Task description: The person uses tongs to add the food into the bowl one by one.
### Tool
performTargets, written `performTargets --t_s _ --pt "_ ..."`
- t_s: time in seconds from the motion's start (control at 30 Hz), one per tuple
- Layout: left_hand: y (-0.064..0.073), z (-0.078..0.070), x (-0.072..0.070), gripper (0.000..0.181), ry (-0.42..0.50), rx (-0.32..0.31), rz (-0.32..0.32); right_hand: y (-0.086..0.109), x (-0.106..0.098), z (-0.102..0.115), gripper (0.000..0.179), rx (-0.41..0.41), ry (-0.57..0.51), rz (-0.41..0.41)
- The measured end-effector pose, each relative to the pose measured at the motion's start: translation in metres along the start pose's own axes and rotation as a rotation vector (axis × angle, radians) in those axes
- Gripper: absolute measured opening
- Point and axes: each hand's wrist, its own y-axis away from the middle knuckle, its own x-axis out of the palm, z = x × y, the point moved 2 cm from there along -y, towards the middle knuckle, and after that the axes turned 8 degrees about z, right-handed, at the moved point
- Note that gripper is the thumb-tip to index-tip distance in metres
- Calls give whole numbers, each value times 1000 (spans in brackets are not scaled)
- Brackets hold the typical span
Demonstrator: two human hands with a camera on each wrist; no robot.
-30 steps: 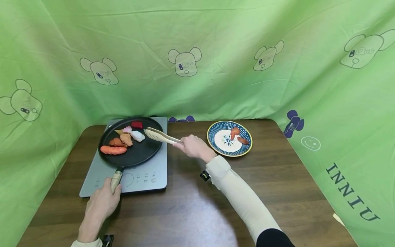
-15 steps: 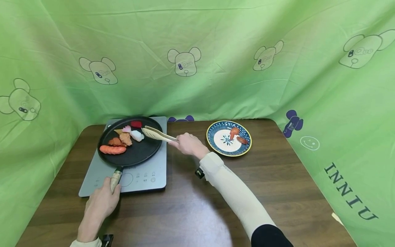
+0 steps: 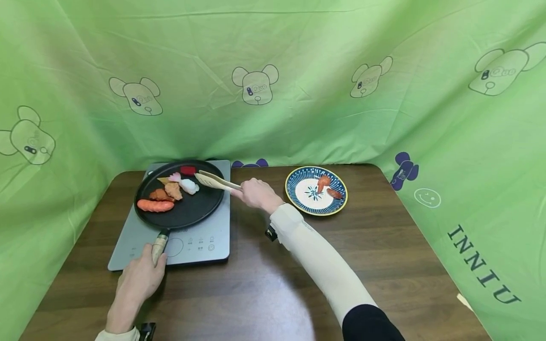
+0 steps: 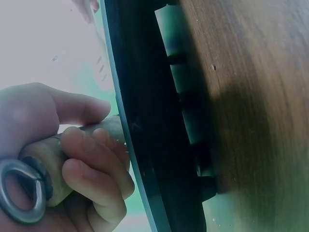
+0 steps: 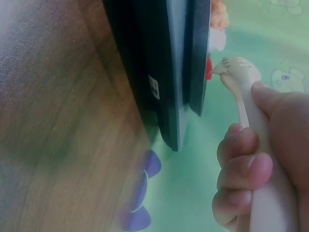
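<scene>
My left hand [image 3: 141, 279] grips the handle [image 3: 159, 247] of a black frying pan [image 3: 192, 213]; in the left wrist view the fingers curl round that handle, with a metal ring [image 4: 21, 191] at its end. My right hand [image 3: 257, 194] holds cream tongs [image 3: 215, 182], their tips over the pan's right side, close to a red block [image 3: 187, 170] and a white and pink shrimp-like piece [image 3: 189, 186]. Also in the pan lie a scored sausage [image 3: 155, 206], a dark brown fried piece [image 3: 160, 195] and a lighter fried piece [image 3: 173, 191].
The pan sits on a grey induction cooker [image 3: 200, 251] at the table's left. A blue-patterned plate [image 3: 298, 201] with two reddish-brown food pieces [image 3: 324, 181] stands to the right on the wooden table [image 3: 264, 293]. Green cloth [image 3: 320, 118] with printed bears hangs round the back and sides.
My right hand and the tongs have shifted a little to the left, the tips drawing nearer the red block. The left hand keeps its grip on the pan handle; the food stays put.
</scene>
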Motion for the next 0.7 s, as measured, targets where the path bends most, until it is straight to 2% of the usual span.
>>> performTargets --t_s 0.27,0.47,0.7 --pt "1 -1 0 55 7 -3 -3 -7 0 0 53 2 1 -5" --pt "0 0 1 57 9 -25 19 -13 2 3 50 -6 19 -4" --pt "-1 0 1 59 6 -30 26 -18 0 8 51 7 -8 -1"
